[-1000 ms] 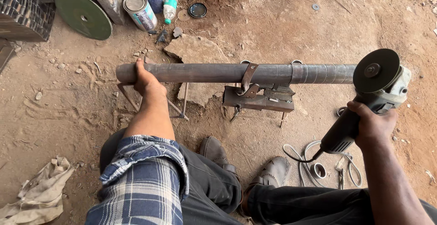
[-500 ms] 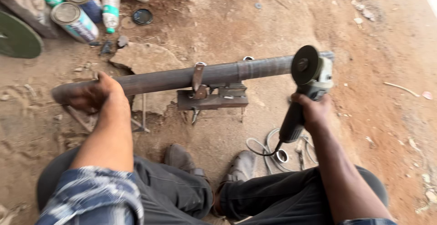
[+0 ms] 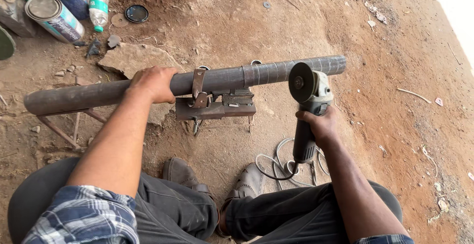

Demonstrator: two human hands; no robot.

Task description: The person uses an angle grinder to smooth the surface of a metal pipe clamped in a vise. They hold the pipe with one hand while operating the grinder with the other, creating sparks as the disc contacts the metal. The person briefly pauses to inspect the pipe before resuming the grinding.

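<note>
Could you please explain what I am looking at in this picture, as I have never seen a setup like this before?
There is no machine here: a person works with bare hands, and the picture comes from a camera on their head, looking down over their knees and shoes to dirt ground. The left hand rests on top of a long dark metal pipe, which lies across a small metal clamp stand. The right hand holds an angle grinder in a closed grip, its disc close against the pipe; whether it touches, I cannot tell. A cable coils on the ground below it. Further away lie a flat rock, paint tins and a plastic bottle.
</note>
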